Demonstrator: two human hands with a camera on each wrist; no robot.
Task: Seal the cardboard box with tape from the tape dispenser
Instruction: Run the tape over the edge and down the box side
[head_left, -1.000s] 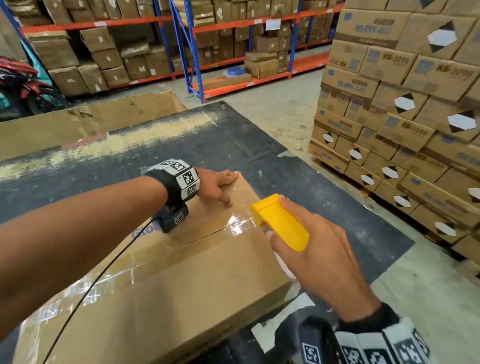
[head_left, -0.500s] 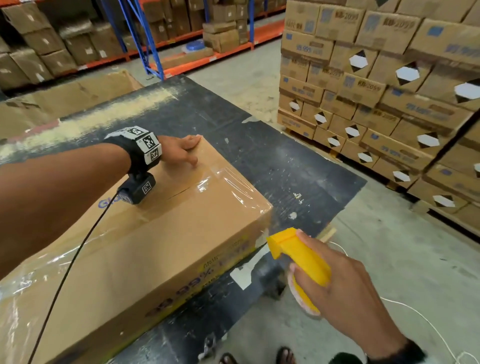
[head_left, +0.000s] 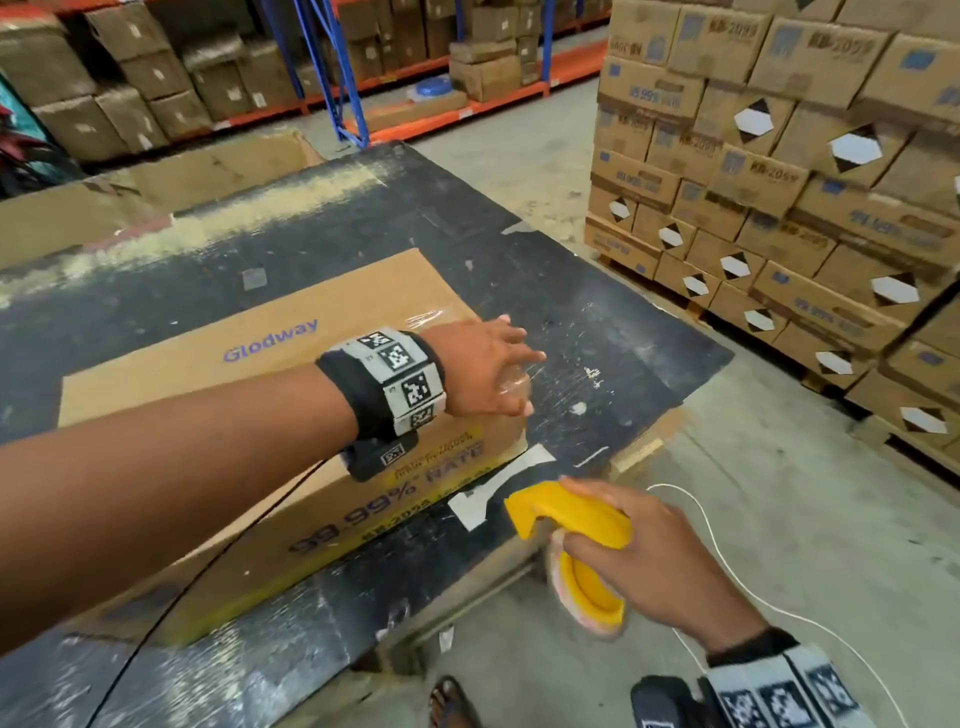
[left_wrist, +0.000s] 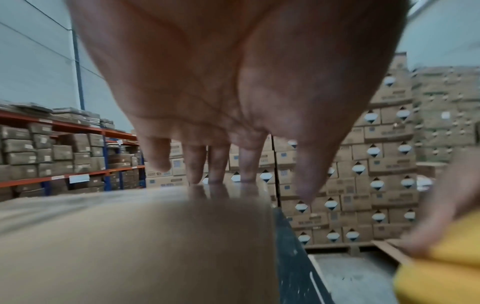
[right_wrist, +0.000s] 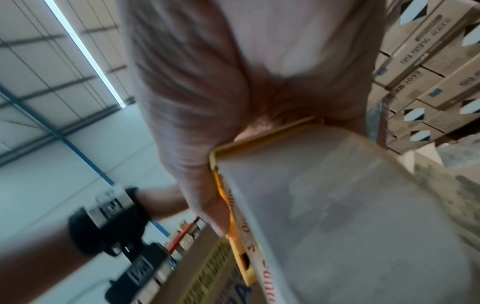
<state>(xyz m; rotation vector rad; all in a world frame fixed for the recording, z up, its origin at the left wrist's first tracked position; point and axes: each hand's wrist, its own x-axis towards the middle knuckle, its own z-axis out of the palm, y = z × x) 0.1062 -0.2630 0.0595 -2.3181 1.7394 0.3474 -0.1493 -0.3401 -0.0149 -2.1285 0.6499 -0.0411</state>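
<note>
A brown cardboard box (head_left: 270, 374) printed "Glodway" lies on the black table (head_left: 597, 312), with shiny clear tape over its right end. My left hand (head_left: 488, 371) lies flat with straight fingers (left_wrist: 218, 162) on the taped right end of the box (left_wrist: 130, 236). My right hand (head_left: 654, 561) grips the yellow tape dispenser (head_left: 571, 525), holding it below the table's front edge, just right of the box's front corner. In the right wrist view my fingers curl round the dispenser (right_wrist: 233, 226) and its clear tape roll (right_wrist: 350, 216).
A tall pallet stack of printed cartons (head_left: 779, 182) stands close on the right. Blue and orange racking (head_left: 332, 73) with boxes fills the back. An open cardboard bin (head_left: 156, 192) sits behind the table. A white cable (head_left: 727, 561) trails on the concrete floor by my sandalled foot (head_left: 452, 701).
My right hand pulled the dispenser off the box top and down past the table's front edge. My left hand slid from the far corner to the taped right end.
</note>
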